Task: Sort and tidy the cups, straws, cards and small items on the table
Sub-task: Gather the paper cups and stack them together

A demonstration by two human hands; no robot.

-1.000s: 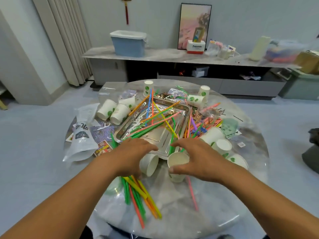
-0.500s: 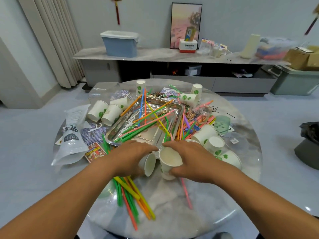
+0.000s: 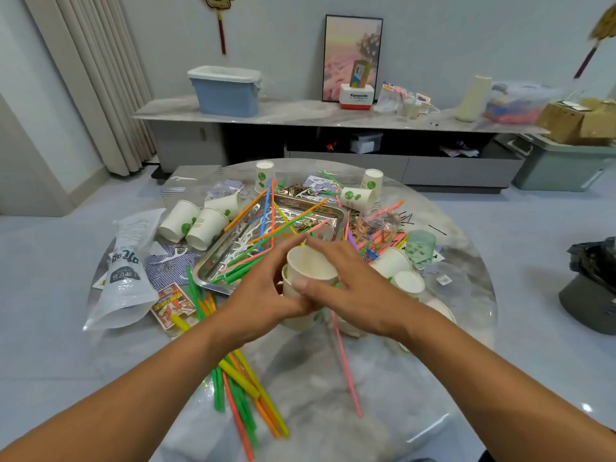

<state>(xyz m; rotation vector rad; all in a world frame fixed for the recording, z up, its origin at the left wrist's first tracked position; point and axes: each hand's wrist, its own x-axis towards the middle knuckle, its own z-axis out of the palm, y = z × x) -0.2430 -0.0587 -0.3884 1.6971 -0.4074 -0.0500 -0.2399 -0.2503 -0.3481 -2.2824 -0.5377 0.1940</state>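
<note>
1. Nearest us, a bundle of coloured straws lies on the round table, long axes running from near right up toward far left; our left forearm covers their far ends. A single pink straw lies beside them, pointing away from us, its far end lost under the cups we hold.
2. Our left hand is curled round a lower paper cup, which is mostly hidden by fingers; we cannot tell how it is tilted.
3. Our right hand grasps an upper paper cup, thumb on its near wall, mouth open toward us and up. Its base seems to sit in the lower cup, though the join is blurred.
4. Just behind, a metal tray holds crossed straws and white picks, its near edge hidden by our hands.
5. Left of the tray, a plastic pouch lies lengthwise away from us over playing cards.
6. Right of the tray, white cups are partly cut off by our right wrist; a green cup stands beyond them.
7. At the far rim, two cups stand mouth down and one lies on its side.
</note>
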